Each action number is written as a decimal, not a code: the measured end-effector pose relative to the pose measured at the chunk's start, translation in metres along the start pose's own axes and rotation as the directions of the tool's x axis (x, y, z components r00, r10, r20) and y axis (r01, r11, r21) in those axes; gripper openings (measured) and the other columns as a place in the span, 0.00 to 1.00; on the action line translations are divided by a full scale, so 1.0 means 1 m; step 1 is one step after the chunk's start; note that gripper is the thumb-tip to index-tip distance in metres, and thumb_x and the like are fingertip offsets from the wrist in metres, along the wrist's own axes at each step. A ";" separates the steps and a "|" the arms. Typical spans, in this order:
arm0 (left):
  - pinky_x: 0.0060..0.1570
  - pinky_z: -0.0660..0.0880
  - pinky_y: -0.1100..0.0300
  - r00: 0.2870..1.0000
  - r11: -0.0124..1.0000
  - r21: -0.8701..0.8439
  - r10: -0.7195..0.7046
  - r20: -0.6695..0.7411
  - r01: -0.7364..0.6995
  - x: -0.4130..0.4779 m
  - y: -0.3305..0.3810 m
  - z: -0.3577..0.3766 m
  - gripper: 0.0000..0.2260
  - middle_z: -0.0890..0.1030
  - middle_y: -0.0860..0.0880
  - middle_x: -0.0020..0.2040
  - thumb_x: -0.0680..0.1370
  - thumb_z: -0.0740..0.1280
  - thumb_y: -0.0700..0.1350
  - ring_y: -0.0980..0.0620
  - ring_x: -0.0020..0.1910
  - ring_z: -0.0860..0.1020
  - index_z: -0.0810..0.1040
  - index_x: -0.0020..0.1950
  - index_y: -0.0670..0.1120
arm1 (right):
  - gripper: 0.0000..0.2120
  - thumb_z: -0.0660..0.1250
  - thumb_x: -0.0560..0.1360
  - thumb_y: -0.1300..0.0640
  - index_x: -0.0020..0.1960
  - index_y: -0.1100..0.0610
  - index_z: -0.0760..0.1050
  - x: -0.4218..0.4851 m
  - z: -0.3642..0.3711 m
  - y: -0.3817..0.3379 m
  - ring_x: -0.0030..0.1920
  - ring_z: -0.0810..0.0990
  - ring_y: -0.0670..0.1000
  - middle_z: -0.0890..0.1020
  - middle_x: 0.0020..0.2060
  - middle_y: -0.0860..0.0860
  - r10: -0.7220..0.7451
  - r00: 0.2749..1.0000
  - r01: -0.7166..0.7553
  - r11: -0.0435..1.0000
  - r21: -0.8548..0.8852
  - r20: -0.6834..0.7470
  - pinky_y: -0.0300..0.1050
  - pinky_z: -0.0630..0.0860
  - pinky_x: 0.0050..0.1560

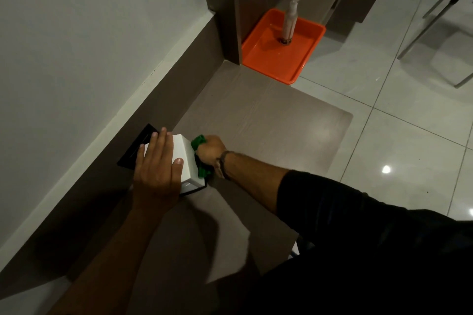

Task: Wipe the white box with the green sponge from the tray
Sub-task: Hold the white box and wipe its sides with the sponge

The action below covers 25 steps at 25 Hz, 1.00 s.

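**Holding the box steady while the sponge works its side**

Nearest the person, on the grey-brown desk (268, 115) by its wall edge, the white box (185, 158) stands on a dark base close to the near end of the surface. The left hand (156, 169) lies flat across its top, fingers spread and thumb hooked over the right edge: a broad, pressing grip rather than a pinch. The right hand (210, 149) is curled tight around the green sponge (201, 158), pushing it against the box's right-hand face.

To do this step well, I judge the left palm should bear straight down so the light box does not slide toward the wall under the sideways push. Strokes are best kept long and along the face, top to bottom, with the sponge flattened rather than bunched, since a crumpled wad meets only a narrow strip.

The box looks smooth, hard and sharp-cornered, probably glossy card or plastic, so it should wipe easily. The sponge appears soft and creased. The desk has a faint wood grain and a rounded outer corner.

Beyond the desk's far end, an orange tray (271, 69) sits on the glossy tiled floor, shallow and rounded, holding an upright spray bottle (290, 18).
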<state>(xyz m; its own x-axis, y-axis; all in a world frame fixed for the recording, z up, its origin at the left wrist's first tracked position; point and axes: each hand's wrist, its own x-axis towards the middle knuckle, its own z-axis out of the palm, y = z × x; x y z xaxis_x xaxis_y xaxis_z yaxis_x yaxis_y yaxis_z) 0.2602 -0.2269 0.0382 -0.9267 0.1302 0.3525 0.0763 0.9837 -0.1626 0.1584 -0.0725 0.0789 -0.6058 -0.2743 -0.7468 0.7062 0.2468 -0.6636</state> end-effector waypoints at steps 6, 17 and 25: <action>0.79 0.66 0.34 0.999 0.999 -0.042 0.019 0.050 -0.016 0.000 -0.004 0.001 0.20 0.66 0.32 0.82 0.86 0.65 0.44 0.33 0.83 0.65 0.76 0.73 0.31 | 0.15 0.61 0.77 0.67 0.60 0.57 0.79 -0.041 -0.006 0.039 0.51 0.83 0.58 0.83 0.51 0.57 -0.012 0.998 0.006 0.996 0.086 0.062 0.55 0.83 0.52; 0.80 0.63 0.37 0.985 0.994 -0.084 -0.057 0.161 0.072 0.003 -0.005 0.000 0.25 0.63 0.34 0.84 0.87 0.55 0.48 0.35 0.84 0.63 0.66 0.81 0.35 | 0.20 0.62 0.79 0.65 0.68 0.52 0.75 -0.051 0.000 0.062 0.58 0.80 0.58 0.81 0.58 0.53 -0.100 0.994 0.090 0.983 0.162 0.053 0.60 0.79 0.62; 0.78 0.67 0.36 0.975 0.967 -0.188 -0.137 0.176 0.170 0.011 0.000 -0.012 0.28 0.67 0.34 0.83 0.87 0.49 0.52 0.35 0.81 0.67 0.64 0.82 0.37 | 0.19 0.63 0.80 0.66 0.68 0.53 0.76 -0.043 0.011 0.055 0.60 0.80 0.48 0.80 0.61 0.45 -0.361 0.931 0.351 0.927 0.131 0.055 0.45 0.77 0.65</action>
<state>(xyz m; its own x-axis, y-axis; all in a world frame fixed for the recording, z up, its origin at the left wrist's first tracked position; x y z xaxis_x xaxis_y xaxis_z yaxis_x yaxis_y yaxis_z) 0.2546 -0.2243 0.0526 -0.9786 -0.0292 0.2038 -0.0139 0.9970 0.0762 0.2274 -0.0569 0.0754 -0.7988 -0.3955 -0.4534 0.4898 0.0103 -0.8718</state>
